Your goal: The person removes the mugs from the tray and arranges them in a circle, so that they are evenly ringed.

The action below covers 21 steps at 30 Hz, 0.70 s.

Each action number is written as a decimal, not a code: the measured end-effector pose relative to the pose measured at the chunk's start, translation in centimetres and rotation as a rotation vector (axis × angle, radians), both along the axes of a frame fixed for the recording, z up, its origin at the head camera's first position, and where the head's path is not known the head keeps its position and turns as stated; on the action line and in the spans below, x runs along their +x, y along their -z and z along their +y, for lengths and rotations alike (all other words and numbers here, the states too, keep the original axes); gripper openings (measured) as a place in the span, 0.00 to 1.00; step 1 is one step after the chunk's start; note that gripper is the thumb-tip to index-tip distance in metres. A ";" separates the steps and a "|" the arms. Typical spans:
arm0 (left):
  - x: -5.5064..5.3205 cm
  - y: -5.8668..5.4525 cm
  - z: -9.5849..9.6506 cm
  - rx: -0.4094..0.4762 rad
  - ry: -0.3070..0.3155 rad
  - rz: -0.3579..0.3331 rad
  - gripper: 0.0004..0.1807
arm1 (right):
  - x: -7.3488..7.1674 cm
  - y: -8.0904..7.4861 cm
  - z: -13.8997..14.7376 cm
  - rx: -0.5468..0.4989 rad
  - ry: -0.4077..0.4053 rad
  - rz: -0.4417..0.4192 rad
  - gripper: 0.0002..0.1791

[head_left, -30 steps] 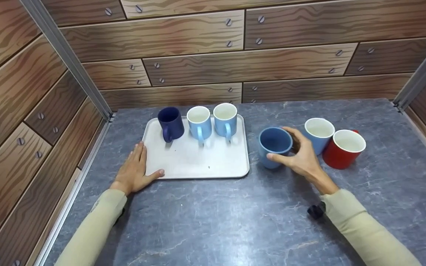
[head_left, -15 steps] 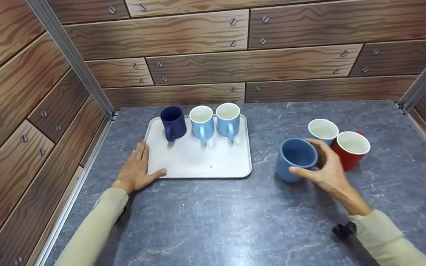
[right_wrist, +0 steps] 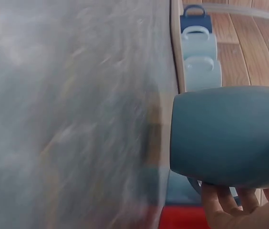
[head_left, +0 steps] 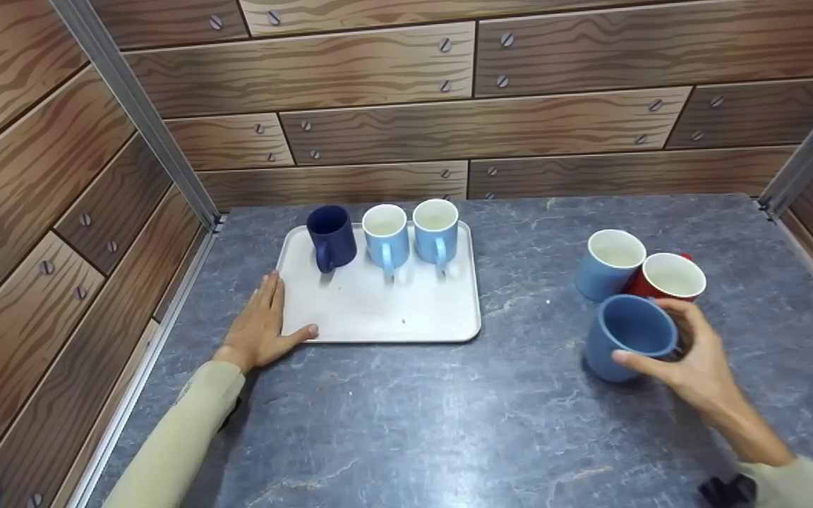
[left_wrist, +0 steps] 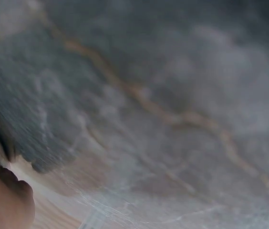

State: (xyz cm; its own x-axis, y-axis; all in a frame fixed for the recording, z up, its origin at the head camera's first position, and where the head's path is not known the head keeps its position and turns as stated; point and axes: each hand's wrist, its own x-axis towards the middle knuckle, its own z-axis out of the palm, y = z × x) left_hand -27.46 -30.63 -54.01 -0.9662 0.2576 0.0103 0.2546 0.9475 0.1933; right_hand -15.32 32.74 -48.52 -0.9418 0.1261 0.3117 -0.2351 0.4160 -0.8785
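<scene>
roughly halfway, i'd judge: three of six mugs done, standing in a row along the back of the white rectangular tray [head_left: 371, 310], one glossy navy mug [head_left: 332, 240] and two pale-blue white-lined mugs [head_left: 387, 243] [head_left: 437, 236]. three off it: the dusty-blue ceramic-looking mug [head_left: 625, 337] gripped in my right hand [head_left: 703, 367], well right of tray, can't tell if touching the tabletop [head_left: 449, 409]; behind it a mid-blue white-lined mug [head_left: 598, 275] and a red white-lined mug [head_left: 671, 274]. my left hand [head_left: 257, 330] is flat, fingers straight along tray's left edge.
</scene>
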 end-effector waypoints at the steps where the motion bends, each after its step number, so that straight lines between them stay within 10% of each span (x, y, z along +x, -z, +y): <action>1: 0.0 0.0 0.0 0.001 0.002 0.002 0.69 | 0.3 0.1 0.5 0.005 0.016 -0.012 0.45; 21: 0.0 0.1 0.0 0.002 0.004 0.007 0.68 | 0.8 0.2 3.8 0.050 0.355 -0.230 0.44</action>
State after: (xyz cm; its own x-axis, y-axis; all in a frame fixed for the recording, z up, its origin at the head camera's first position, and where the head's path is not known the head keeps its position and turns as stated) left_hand -27.49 -30.59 -54.13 -0.9650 0.2615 0.0181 0.2599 0.9461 0.1934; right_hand -14.52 36.54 -48.69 -0.8882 0.4455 0.1121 0.1307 0.4790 -0.8680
